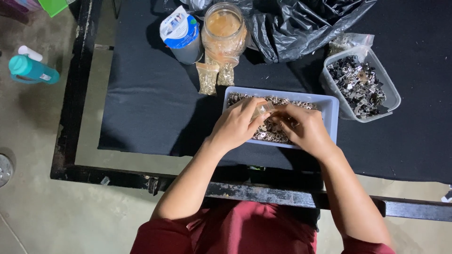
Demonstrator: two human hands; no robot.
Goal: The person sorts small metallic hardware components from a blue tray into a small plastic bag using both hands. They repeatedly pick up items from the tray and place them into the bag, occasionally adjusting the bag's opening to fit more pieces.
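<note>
A pale blue rectangular tray [329,107] full of small metal rings sits on the black cloth in front of me. Both hands hover over it, fingertips meeting. My left hand [235,124] pinches a small clear plastic bag [263,109] at its mouth. My right hand [306,129] has its fingers curled at the bag's opening, touching it; what it holds between its fingertips is hidden.
Two small filled bags [215,75] lie beside a glass jar [224,29]. A white and blue pouch [180,33] stands left of the jar. A clear tub of metal clips [360,84] sits right, a black plastic bag [301,23] behind. A teal bottle [32,70] lies on the floor.
</note>
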